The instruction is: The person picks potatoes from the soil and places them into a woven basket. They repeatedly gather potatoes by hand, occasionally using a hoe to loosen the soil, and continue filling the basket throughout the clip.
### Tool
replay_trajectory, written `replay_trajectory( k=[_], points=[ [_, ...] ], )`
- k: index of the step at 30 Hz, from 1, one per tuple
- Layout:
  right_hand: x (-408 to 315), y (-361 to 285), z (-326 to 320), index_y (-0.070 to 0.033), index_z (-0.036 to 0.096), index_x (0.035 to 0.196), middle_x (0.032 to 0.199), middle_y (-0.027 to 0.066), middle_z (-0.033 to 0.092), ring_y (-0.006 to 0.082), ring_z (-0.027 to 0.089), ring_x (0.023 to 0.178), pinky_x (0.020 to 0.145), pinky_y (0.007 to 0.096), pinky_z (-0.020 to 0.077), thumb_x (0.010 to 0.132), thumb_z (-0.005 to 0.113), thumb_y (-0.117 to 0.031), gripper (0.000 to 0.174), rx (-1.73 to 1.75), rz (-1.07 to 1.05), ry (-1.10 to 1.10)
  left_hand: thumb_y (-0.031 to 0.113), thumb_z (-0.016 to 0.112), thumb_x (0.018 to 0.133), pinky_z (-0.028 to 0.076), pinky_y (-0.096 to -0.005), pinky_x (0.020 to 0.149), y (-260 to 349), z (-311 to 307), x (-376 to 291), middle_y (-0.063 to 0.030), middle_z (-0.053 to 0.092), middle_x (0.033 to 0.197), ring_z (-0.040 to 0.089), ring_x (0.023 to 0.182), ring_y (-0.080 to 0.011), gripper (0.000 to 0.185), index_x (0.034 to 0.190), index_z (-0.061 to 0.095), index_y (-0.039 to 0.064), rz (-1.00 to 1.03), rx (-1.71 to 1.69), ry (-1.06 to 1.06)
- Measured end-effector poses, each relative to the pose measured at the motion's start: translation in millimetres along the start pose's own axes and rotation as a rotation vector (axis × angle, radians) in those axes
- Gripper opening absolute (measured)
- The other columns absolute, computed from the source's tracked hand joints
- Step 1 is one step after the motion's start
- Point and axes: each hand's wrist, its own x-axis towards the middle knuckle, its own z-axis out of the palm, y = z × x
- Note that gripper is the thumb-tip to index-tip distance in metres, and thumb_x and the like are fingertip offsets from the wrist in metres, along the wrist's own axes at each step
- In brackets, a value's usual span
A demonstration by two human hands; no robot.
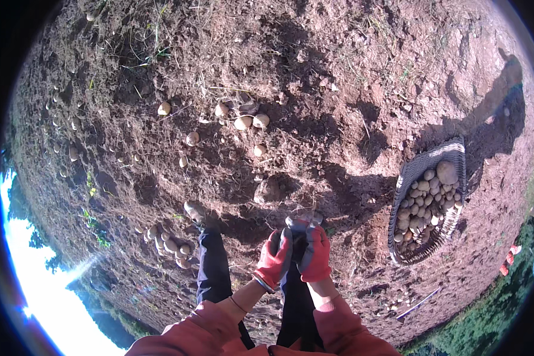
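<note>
My left hand (pixel 274 258) and my right hand (pixel 317 256) wear red gloves with dark grey palms. They are close together in front of my legs, fingers curled toward each other. Whether anything is between them is hidden by the dark palms and shadow. Just beyond the hands is my right shoe (pixel 303 221), partly covered by them. My left shoe (pixel 195 211) stands on the soil to the left. A small pile of potatoes (pixel 170 245) lies left of my left leg. Further ahead, loose potatoes (pixel 243 122) rest on the dug earth.
A woven basket (pixel 429 156) partly filled with potatoes (pixel 420 207) stands on the right. A large clod (pixel 267 190) sits ahead of my feet. A long thin pole (pixel 418 305) lies at the lower right, with red objects (pixel 510 259) near the green field edge (pixel 480 311).
</note>
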Motion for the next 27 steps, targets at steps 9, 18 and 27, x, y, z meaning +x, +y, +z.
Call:
replay_trajectory(
  k=[9, 18, 27],
  points=[
    [-10.9, 42.8, 1.7, -0.012, 0.051, 0.125, 0.108, 0.0163, 0.062, 0.0269, 0.061, 0.098, 0.083, 0.0374, 0.0481, 0.089, 0.059, -0.03, 0.041, -1.66, -0.444, -0.425, 0.02, 0.057, 0.086, 0.045, -0.0233, 0.058, -63.3, -227.1, 115.6, -0.0022, 0.057, 0.068, 0.053, 0.057, -0.0113, 0.018, 0.084, 0.063, 0.003, -0.168, -0.528, 0.448],
    [201.9, 70.3, 97.3, -0.011, 0.034, 0.139, 0.103, 0.0224, 0.057, 0.0335, 0.061, 0.095, 0.081, 0.0431, 0.0484, 0.088, 0.058, -0.037, 0.062, -2.153, -0.436, -0.216, 0.038, 0.064, 0.084, 0.05, -0.0331, 0.062, 39.5, -322.6, 158.9, -0.0111, 0.067, 0.08, 0.065, 0.07, -0.0179, 0.049, 0.128, 0.056, 0.017, 0.218, 0.79, 0.59],
    [194.2, 79.2, 74.6, -0.005, 0.06, 0.11, 0.109, 0.012, 0.063, 0.0223, 0.063, 0.09, 0.084, 0.0384, 0.0531, 0.087, 0.065, -0.021, 0.028, -0.652, 0.341, -0.354, 0.025, 0.068, 0.078, 0.051, -0.0435, 0.074, 57.7, -331.3, 237.5, -0.0108, 0.066, 0.094, 0.066, 0.089, -0.0255, 0.037, 0.111, 0.058, 0.013, 0.226, 1.144, 0.318]
  ],
)
